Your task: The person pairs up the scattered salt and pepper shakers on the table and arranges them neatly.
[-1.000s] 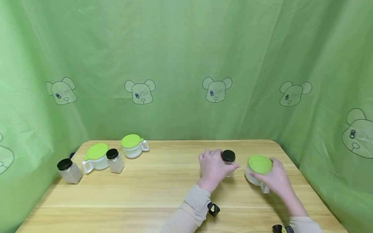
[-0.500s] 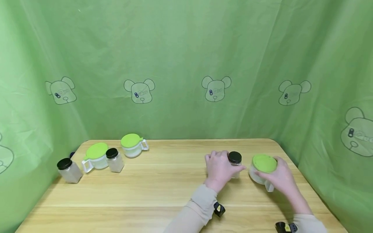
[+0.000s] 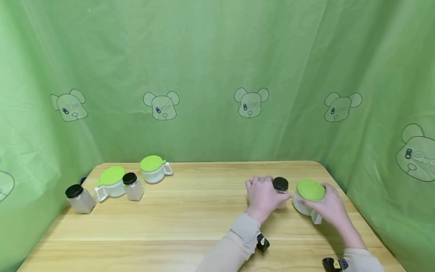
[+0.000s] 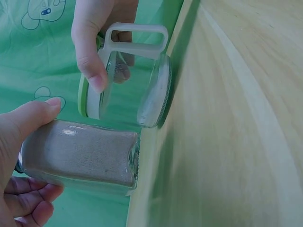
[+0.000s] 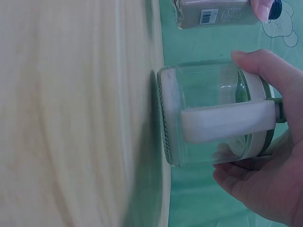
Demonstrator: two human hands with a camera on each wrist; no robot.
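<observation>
My left hand (image 3: pixel 264 197) grips a black-lidded glass jar (image 4: pixel 85 153) near its top, thumb on one side and fingers on the other. Greyish powder fills most of it. To its right, my right hand (image 3: pixel 327 204) holds a round glass seasoning jar (image 5: pixel 208 87) around its green lid (image 3: pixel 310 190). A white handle (image 5: pixel 227 123) on that jar points toward the person, and a little white content lies at its bottom. Both jars are upright, side by side with a small gap, their bases right at the wooden tabletop (image 3: pixel 163 226).
On the table's left stand two more green-lidded seasoning jars, a nearer one (image 3: pixel 116 189) and a farther one (image 3: pixel 154 176). Two black-lidded jars are there too, one (image 3: pixel 134 190) between them and another (image 3: pixel 83 202) near the left edge. Green curtain (image 3: pixel 210 75) surrounds the table.
My left hand has moved right with the black-lidded jar, closer to the seasoning jar. My right hand has shifted slightly right with the seasoning jar. The jars on the left stayed put.
</observation>
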